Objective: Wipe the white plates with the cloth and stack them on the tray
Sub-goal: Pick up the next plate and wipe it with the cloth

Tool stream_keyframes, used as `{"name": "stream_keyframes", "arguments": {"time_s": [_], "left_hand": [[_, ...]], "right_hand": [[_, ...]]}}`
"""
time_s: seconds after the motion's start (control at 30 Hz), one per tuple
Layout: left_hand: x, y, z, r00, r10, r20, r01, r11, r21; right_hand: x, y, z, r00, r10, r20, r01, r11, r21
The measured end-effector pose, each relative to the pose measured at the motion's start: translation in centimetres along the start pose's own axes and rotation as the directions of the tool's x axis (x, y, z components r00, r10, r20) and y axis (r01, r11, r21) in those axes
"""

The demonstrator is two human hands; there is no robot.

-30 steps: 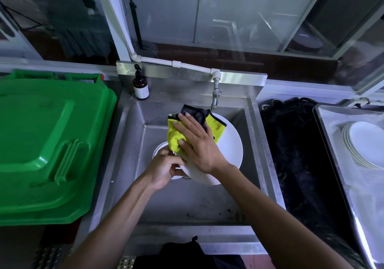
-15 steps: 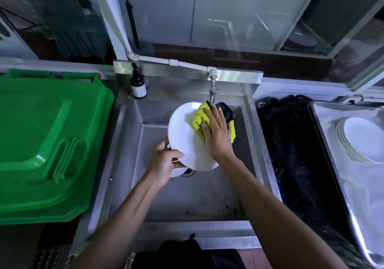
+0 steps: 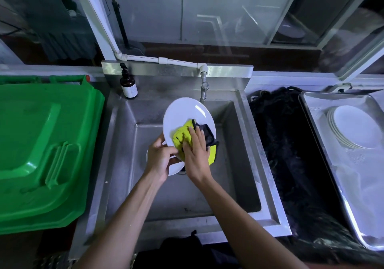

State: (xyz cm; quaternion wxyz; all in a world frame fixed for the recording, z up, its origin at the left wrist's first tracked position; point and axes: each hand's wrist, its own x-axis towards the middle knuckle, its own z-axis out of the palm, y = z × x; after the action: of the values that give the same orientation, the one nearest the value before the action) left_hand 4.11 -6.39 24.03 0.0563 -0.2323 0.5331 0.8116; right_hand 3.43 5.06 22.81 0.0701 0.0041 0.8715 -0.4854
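A white plate [image 3: 187, 117] is held tilted over the basin of a steel sink [image 3: 247, 144], its face turned up toward the camera and its far rim just below the tap [image 3: 203, 88] at the sink's back wall. The left hand [image 3: 160, 160] grips the plate's near-left rim, fingers curled round the edge. The right hand [image 3: 196, 154] lies on the lower right part of the plate's face with its fingers fairly straight, pressing a yellow-green and black cloth [image 3: 187, 137] against it; the cloth bunches under the palm, and its black part and a yellow corner hang past the plate's right edge. Beneath the left hand, lower in the sink, part of a second white plate [image 3: 176, 169] shows near the drain; whether more lie under it cannot be told. On the sink's back ledge, left of the tap, stands a brown pump bottle [image 3: 128, 85] with a pale label. A white pipe [image 3: 162, 60] runs along the wall above the sink to the tap. Left of the sink lies a large green bin lid [image 3: 41, 144]. Right of the sink is a heap of black material [image 3: 291, 154], and beyond that, farthest from the sink, a metal tray [image 3: 311, 110] carrying a stack of white plates [image 3: 355, 127] toward its far end.
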Motion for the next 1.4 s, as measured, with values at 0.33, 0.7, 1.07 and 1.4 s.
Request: {"name": "stream_keyframes", "arguments": {"time_s": [0.33,0.7,1.07,1.4], "left_hand": [[-0.1,-0.7,-0.9,0.991,-0.015,-0.134,0.012,1.0,-0.021],[0.3,-0.1,-1.8,0.998,-0.023,-0.062,0.02,0.999,-0.046],[2.2,2.5,-5.0,0.986,-0.083,0.147,0.058,0.984,0.168],[4.0,5.7,-6.3,0.922,-0.214,0.323,0.028,0.869,0.495]], "right_hand": [[-1.1,1.7,1.1,0.99,0.132,-0.059,-0.141,0.967,-0.211],[1.0,2.1,-1.9,0.977,0.144,-0.155,-0.13,0.987,0.098],[3.4,2.7,-5.1,0.968,0.18,-0.174,-0.143,0.968,0.204],[3.9,3.0,-7.3,0.996,0.02,-0.084,-0.016,0.998,0.056]]}}
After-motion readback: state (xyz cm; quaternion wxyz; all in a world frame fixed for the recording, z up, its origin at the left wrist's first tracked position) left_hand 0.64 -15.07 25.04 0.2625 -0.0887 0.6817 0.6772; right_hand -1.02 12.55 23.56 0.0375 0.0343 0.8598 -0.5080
